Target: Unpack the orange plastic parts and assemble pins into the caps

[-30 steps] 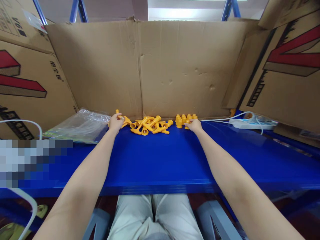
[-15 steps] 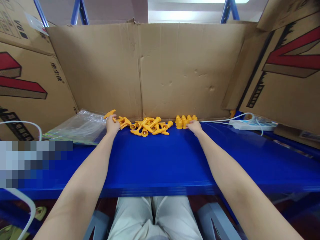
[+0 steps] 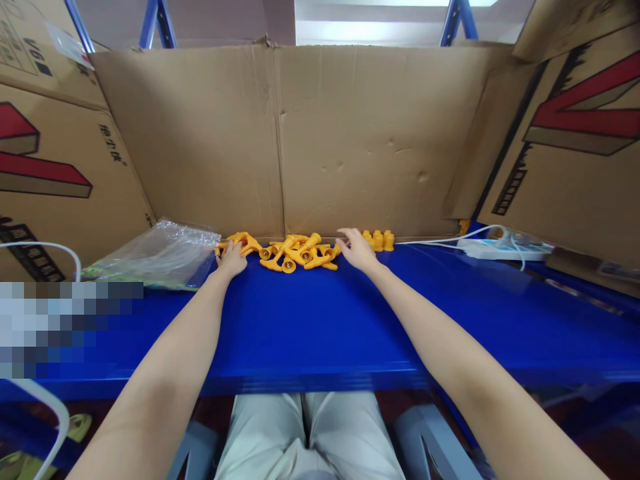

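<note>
At the back of the blue table, my left hand [image 3: 233, 260] rests against yellow T-handled plastic pieces [image 3: 245, 243], its visible fingers stretched over them; its fingertips are partly hidden. Right of it lies a loose heap of yellow pieces with round funnel-like ends and cross handles [image 3: 300, 253]. My right hand [image 3: 357, 249] hovers at the right end of this heap with fingers spread and nothing visible in them. Just beyond that hand stand small yellow knobbed caps [image 3: 384, 241] in rows, some of them covered by the hand.
Clear plastic bags [image 3: 160, 257] lie at the left of the blue table [image 3: 320, 320]. A cardboard panel [image 3: 370, 140] stands along the back, with printed cartons [image 3: 50, 153] at the sides. On the right is a white power strip [image 3: 500, 250] with cables.
My left hand has lowered from a raised T-handled piece onto the pieces beside it. My right hand has left the front of the caps, moved left towards the heap and spread its fingers.
</note>
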Action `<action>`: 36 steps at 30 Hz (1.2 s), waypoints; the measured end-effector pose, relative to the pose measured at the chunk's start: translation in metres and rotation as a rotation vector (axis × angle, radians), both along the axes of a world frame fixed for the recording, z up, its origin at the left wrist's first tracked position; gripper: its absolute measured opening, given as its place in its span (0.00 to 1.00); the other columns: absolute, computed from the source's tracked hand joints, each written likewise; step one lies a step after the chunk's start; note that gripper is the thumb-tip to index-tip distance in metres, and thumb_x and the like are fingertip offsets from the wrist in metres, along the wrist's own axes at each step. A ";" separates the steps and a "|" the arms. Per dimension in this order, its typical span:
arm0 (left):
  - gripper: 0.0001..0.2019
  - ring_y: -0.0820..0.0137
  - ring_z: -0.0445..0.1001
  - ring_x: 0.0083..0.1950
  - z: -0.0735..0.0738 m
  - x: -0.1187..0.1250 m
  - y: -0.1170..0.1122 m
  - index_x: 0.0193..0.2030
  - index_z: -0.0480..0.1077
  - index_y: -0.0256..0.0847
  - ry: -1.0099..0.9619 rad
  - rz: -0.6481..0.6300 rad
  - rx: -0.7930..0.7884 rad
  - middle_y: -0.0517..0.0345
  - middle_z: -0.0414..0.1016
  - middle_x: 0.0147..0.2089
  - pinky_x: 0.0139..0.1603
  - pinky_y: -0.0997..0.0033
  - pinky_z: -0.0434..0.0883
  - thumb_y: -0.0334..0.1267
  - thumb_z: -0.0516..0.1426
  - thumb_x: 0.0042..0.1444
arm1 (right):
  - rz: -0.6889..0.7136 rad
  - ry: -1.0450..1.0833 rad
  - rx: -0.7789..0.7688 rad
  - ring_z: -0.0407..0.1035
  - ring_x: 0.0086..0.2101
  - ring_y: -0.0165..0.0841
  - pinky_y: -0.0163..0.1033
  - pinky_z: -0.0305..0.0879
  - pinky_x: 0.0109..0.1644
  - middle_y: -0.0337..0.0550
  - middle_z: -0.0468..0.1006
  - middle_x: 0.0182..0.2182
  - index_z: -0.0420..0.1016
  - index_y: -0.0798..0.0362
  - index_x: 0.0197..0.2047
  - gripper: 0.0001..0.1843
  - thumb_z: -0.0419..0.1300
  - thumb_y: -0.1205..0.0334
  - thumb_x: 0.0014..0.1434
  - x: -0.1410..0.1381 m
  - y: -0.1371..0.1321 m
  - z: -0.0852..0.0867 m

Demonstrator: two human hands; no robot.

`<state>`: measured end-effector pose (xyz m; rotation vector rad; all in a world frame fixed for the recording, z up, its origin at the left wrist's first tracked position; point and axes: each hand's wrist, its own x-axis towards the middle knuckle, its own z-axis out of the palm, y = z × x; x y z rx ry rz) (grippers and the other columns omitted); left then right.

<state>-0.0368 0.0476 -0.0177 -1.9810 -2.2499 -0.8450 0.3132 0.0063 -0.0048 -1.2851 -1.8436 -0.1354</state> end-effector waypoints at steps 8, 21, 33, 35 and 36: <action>0.31 0.53 0.61 0.65 -0.006 -0.008 0.004 0.61 0.60 0.38 -0.100 -0.115 0.178 0.39 0.54 0.65 0.66 0.53 0.60 0.24 0.53 0.47 | 0.075 -0.169 -0.223 0.68 0.43 0.37 0.43 0.64 0.46 0.47 0.73 0.41 0.68 0.53 0.42 0.09 0.52 0.58 0.61 -0.024 0.000 -0.010; 0.26 0.54 0.63 0.63 -0.001 -0.010 0.000 0.57 0.63 0.36 -0.071 -0.136 0.228 0.39 0.63 0.60 0.63 0.52 0.62 0.25 0.53 0.48 | -0.231 -0.090 -0.380 0.72 0.38 0.37 0.35 0.62 0.37 0.52 0.78 0.36 0.68 0.57 0.38 0.08 0.58 0.65 0.53 -0.033 -0.016 0.003; 0.22 0.52 0.68 0.58 0.005 -0.009 0.000 0.53 0.67 0.31 -0.019 -0.064 0.140 0.35 0.68 0.56 0.58 0.54 0.66 0.27 0.54 0.48 | -0.216 -0.040 -0.248 0.71 0.40 0.38 0.38 0.66 0.44 0.52 0.76 0.40 0.77 0.60 0.40 0.12 0.58 0.68 0.52 -0.027 -0.009 -0.003; 0.25 0.53 0.65 0.61 0.003 -0.008 0.002 0.55 0.66 0.34 -0.005 -0.088 0.099 0.39 0.67 0.59 0.60 0.53 0.64 0.26 0.53 0.48 | -0.176 -0.077 -0.156 0.70 0.41 0.38 0.40 0.66 0.47 0.52 0.74 0.42 0.76 0.59 0.44 0.15 0.56 0.70 0.52 -0.022 -0.007 -0.005; 0.25 0.53 0.63 0.63 0.003 -0.008 0.002 0.56 0.65 0.36 0.003 -0.093 0.082 0.40 0.66 0.61 0.62 0.51 0.62 0.27 0.53 0.48 | -0.144 -0.099 -0.101 0.70 0.42 0.38 0.41 0.66 0.48 0.52 0.74 0.44 0.75 0.59 0.46 0.18 0.55 0.71 0.52 -0.020 -0.006 -0.005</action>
